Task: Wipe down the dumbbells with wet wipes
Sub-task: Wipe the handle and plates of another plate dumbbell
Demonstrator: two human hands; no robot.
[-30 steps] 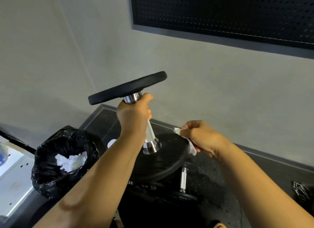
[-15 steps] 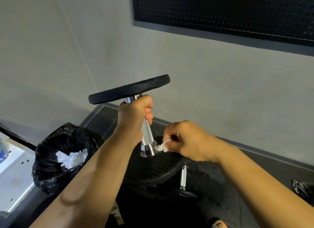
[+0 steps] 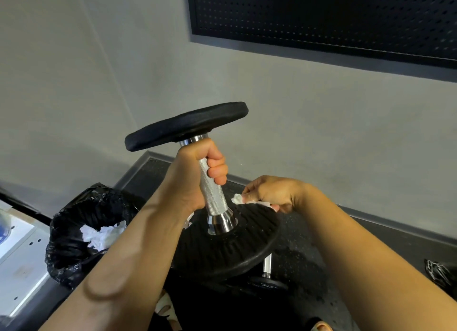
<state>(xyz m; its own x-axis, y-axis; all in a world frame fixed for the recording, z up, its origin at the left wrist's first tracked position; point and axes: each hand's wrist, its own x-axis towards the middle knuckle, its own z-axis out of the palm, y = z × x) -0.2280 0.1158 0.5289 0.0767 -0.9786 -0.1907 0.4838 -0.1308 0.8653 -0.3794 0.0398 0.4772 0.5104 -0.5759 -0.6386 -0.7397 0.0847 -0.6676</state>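
A dumbbell (image 3: 214,199) with a knurled chrome handle and two black plates is held upright and slightly tilted in mid-air. My left hand (image 3: 197,172) grips the upper part of the handle, just under the top plate (image 3: 188,124). My right hand (image 3: 272,193) pinches a crumpled white wet wipe (image 3: 238,199) and holds it against the upper face of the lower plate (image 3: 237,246), just right of the handle's chrome collar. A second dumbbell (image 3: 267,271) stands on the floor below, mostly hidden by the lower plate.
A black bin bag (image 3: 71,234) holding used white wipes sits at the left. Left of it is a white perforated metal surface (image 3: 17,264). Grey walls meet in a corner behind, with a dark pegboard (image 3: 321,17) above. The black rubber floor (image 3: 309,232) looks damp.
My right hand drew the wipe from the plate's right rim in to the handle collar, then back out a little onto the plate face. The dumbbell tilted slightly and shifted right in view.
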